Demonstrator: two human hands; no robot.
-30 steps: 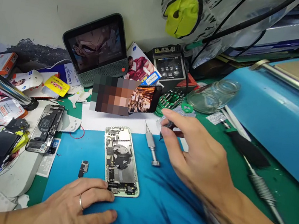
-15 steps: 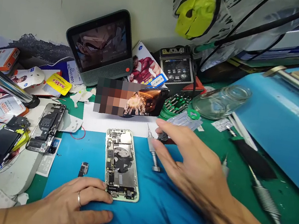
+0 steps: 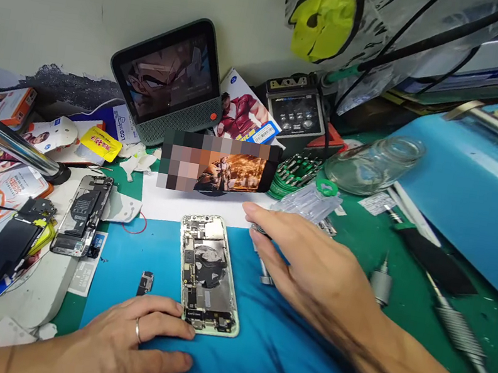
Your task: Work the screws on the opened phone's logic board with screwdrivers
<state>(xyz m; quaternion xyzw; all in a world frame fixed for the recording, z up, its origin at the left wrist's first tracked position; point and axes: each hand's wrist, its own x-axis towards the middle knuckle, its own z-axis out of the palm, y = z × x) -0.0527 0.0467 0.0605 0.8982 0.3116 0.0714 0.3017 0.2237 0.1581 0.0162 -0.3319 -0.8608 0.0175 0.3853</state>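
An opened smartphone housing (image 3: 211, 298) with a pale green frame lies on the blue mat, its inner boards showing. My left hand (image 3: 128, 338), with a ring on one finger, rests flat with fingers spread, fingertips touching the housing's lower left edge. A small metal-and-black phone part (image 3: 145, 282) lies just above that hand. To the housing's right, my right hand (image 3: 321, 268) has thumb and index finger closed around the upper part of a small silver screwdriver (image 3: 265, 274). My fingers hide most of its shaft and tip.
Behind stand a propped phone (image 3: 236, 175) playing video and a smart display (image 3: 166, 77). A glass jar (image 3: 371, 165), a bit holder (image 3: 296, 175) and another screwdriver (image 3: 381, 282) lie right. Another opened phone (image 3: 81, 216) lies left among boxes.
My right hand has moved left and closed over the screwdriver, now covering its tip. My left hand stays at the housing. The whole view has shifted slightly.
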